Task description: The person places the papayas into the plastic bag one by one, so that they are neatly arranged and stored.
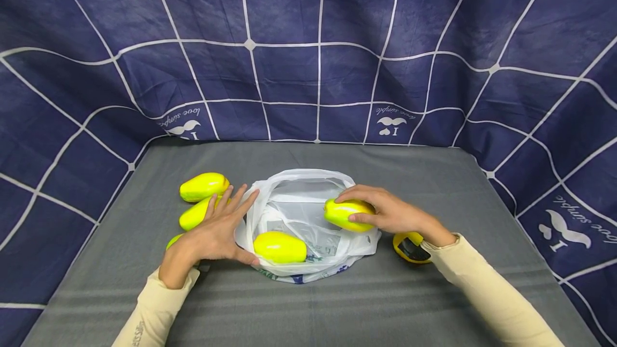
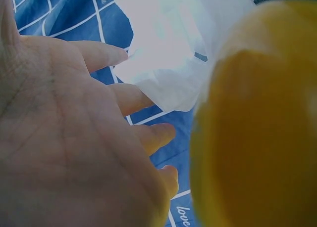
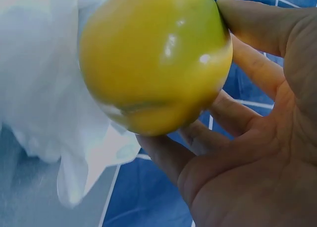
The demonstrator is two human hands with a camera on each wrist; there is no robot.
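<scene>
A white plastic bag [image 1: 308, 175] lies with its mouth spread wide on the grey surface. One yellow papaya [image 1: 279, 247] rests inside its left part. Over the bag's right side, my right hand [image 1: 385, 210] grips another yellow-green papaya [image 1: 348, 215], fingers around its back and thumb in front; the right wrist view shows this papaya [image 3: 158, 64] up close. My left hand [image 1: 214, 237] has its fingers spread at the bag's left rim, its thumb by the lower edge. Whether it presses the plastic I cannot tell. In the left wrist view its palm [image 2: 74, 133] holds nothing.
Left of the bag lie a papaya [image 1: 203, 187], a second papaya [image 1: 194, 216] partly behind my left fingers, and a green-yellow piece [image 1: 173, 241] mostly hidden by the wrist. A yellow-and-black object [image 1: 411, 248] sits under my right wrist. Blue gridded cloth [image 1: 289, 74] hangs behind.
</scene>
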